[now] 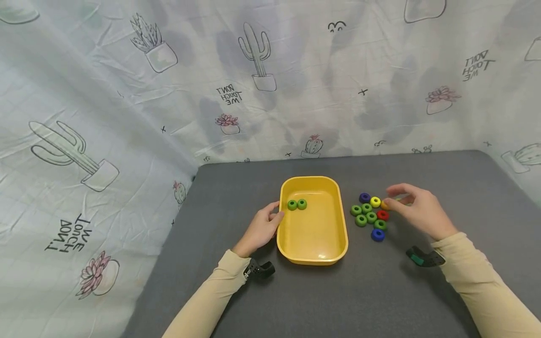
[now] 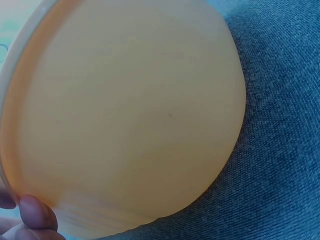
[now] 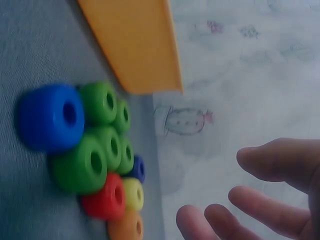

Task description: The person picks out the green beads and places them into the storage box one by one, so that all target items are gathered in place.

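Observation:
My left hand [image 1: 259,229] grips the left rim of a yellow plastic tray [image 1: 313,237], thumb over the edge and fingers against the outside. Two green ring-shaped beads [image 1: 297,204] lie side by side inside the tray. Beside the loose beads on the right, my right hand [image 1: 422,213] hovers with fingers apart, holding nothing. Nearest its fingertips is an orange bead [image 3: 126,226], with a red bead [image 1: 382,215] and a yellow bead [image 1: 375,202] close by. Several green beads [image 1: 371,217], a blue bead [image 3: 50,117] and a dark blue bead [image 1: 365,197] complete the cluster.
The beads and tray stand on a dark grey tabletop [image 1: 304,300]. A pale curtain [image 1: 296,84] printed with cacti hangs behind the table and along its left. Black straps [image 1: 424,257] hang at both wrists.

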Tool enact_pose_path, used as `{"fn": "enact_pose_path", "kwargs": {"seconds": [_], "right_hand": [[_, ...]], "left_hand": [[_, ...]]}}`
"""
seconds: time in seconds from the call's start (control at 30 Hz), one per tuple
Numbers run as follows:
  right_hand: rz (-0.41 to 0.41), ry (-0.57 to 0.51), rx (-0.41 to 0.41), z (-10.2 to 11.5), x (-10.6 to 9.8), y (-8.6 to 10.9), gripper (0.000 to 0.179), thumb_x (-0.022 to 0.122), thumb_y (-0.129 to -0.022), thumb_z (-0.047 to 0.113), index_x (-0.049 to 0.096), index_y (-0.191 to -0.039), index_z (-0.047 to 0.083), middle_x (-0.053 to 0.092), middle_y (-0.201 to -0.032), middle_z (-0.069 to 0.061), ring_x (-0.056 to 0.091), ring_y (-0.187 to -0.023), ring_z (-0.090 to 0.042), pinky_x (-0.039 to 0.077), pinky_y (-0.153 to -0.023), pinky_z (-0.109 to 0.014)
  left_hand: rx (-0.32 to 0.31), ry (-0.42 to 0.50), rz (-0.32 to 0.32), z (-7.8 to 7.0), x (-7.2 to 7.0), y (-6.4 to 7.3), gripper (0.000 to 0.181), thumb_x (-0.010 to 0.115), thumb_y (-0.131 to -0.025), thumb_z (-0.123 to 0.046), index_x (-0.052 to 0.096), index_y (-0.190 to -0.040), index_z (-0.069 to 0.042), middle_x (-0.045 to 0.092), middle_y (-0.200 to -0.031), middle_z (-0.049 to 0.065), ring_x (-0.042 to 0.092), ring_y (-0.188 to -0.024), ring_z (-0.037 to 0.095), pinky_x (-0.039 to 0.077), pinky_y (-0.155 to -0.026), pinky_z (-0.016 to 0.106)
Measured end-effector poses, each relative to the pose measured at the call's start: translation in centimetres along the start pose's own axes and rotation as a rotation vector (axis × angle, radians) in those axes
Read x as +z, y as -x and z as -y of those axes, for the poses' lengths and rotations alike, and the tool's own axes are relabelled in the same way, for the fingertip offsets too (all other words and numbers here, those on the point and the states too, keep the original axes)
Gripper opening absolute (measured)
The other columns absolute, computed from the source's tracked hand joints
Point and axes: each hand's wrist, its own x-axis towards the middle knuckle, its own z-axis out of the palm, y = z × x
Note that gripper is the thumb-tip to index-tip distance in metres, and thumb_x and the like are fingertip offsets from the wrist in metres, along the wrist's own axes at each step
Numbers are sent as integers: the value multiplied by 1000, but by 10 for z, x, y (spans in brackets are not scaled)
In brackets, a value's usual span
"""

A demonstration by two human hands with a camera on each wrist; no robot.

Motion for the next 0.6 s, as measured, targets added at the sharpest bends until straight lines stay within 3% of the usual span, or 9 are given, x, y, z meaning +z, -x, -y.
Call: {"fn": "enact_pose_path", "kwargs": {"seconds": [0.03, 0.13, 0.27, 0.33, 0.6], "right_hand": [[-6, -2, 3, -3, -1, 0, 44, 66, -103, 38, 65, -134, 7, 70, -124, -20, 65, -91, -9, 51, -71, -39], [-21, 3, 25, -10, -4, -2, 46, 65, -103, 40, 64, -135, 6, 70, -122, -20, 66, -87, -9, 51, -70, -38], [-14, 5, 49, -16, -5, -6, 50, 63, -104, 43, 62, -137, 5, 69, -122, -23, 69, -91, -29, 51, -69, -37], [-12, 5, 52, -19, -5, -7, 51, 63, -104, 42, 62, -138, 4, 69, -123, -24, 70, -91, -31, 51, -68, -37], [-21, -4, 54, -30, -6, -7, 49, 64, -105, 36, 60, -139, 1, 69, -124, -28, 72, -85, -27, 54, -67, -37]], "left_hand": [[-1, 1, 1, 0, 0, 0, 52, 51, -111, -23, 40, -159, -4, 66, -83, 15, 54, -60, 15, 46, -59, 26], [-2, 4, -1, 0, 0, 1, 52, 51, -111, -23, 40, -159, -4, 67, -85, 15, 55, -61, 14, 46, -59, 26], [-5, 8, -4, 1, 0, 1, 52, 52, -111, -21, 40, -159, -3, 64, -83, 17, 52, -59, 14, 44, -58, 25], [-7, 9, -3, 1, 0, 1, 52, 52, -111, -21, 40, -158, -3, 64, -83, 18, 51, -59, 14, 43, -57, 25], [4, 30, 9, 0, -1, 1, 52, 52, -111, -21, 40, -158, -3, 63, -82, 17, 51, -58, 16, 44, -57, 26]]}}
